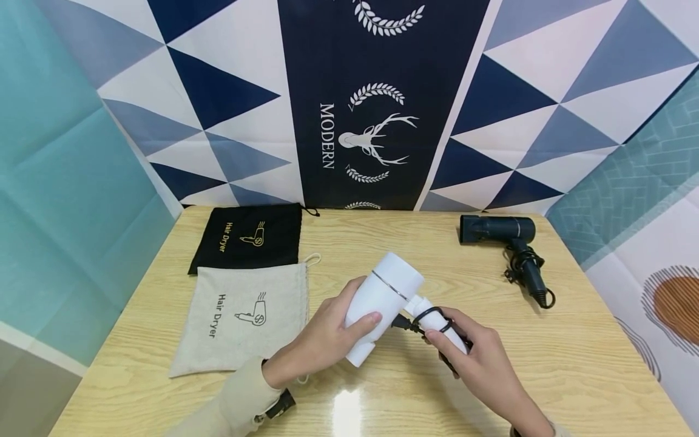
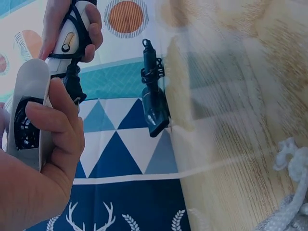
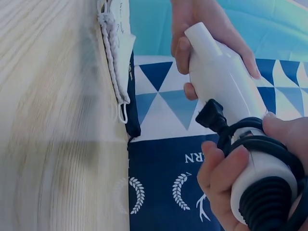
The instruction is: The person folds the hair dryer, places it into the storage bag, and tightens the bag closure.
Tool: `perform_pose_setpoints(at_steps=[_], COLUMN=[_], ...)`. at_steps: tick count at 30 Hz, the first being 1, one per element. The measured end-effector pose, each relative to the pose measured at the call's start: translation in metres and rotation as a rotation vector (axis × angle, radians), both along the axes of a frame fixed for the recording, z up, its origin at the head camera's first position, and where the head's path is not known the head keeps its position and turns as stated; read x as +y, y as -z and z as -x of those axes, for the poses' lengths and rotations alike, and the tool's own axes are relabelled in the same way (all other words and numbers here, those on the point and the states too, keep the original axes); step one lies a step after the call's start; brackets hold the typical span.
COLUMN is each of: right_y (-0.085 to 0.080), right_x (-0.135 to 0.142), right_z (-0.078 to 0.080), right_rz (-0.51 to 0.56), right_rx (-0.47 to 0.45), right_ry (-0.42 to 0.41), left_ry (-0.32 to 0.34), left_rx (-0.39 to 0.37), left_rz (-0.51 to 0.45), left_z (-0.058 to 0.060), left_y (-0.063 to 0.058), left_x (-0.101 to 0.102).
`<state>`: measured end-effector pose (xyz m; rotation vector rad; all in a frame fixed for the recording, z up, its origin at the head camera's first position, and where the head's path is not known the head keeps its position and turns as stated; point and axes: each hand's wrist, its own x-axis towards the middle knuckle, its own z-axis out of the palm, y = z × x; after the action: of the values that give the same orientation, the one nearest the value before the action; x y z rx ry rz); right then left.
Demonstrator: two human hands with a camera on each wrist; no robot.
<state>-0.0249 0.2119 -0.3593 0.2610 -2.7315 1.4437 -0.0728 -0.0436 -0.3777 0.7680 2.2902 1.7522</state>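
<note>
White hair dryer [image 1: 395, 288] above wooden table [image 1: 546, 364]; left hand [image 1: 327, 332] wraps fingers round barrel [image 1: 377, 297], right hand [image 1: 483, 358] clamps cord-wrapped handle [image 1: 435, 321]. Barrel slants, nozzle [image 1: 360, 354] near-left. Pale drawstring bag [image 1: 235, 349] lies left, nearer left hand.

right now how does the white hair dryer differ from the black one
The white hair dryer has a pale body, while the black hair dryer is dark. The left hand and right hand hold the white hair dryer; the black hair dryer lies on the table. In the head view, the white one's nozzle points toward the person, the black one's left. Both have a dark cord around the handle.
</note>
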Motion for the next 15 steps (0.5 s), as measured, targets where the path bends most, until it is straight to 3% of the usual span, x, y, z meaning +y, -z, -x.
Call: perform_pose_setpoints(at_steps=[9, 15], right_y=[0.004, 0.013], right_x=[-0.007, -0.01], right_z=[-0.003, -0.006], right_rz=[0.003, 0.037], right_rx=[0.134, 0.246], right_ry=[0.046, 0.078], left_ry=[-0.061, -0.075], left_rx=[0.035, 0.1], left_rz=[-0.021, -0.033], left_z=[-0.003, -0.005], left_y=[0.002, 0.002], left_x=[0.0, 0.001])
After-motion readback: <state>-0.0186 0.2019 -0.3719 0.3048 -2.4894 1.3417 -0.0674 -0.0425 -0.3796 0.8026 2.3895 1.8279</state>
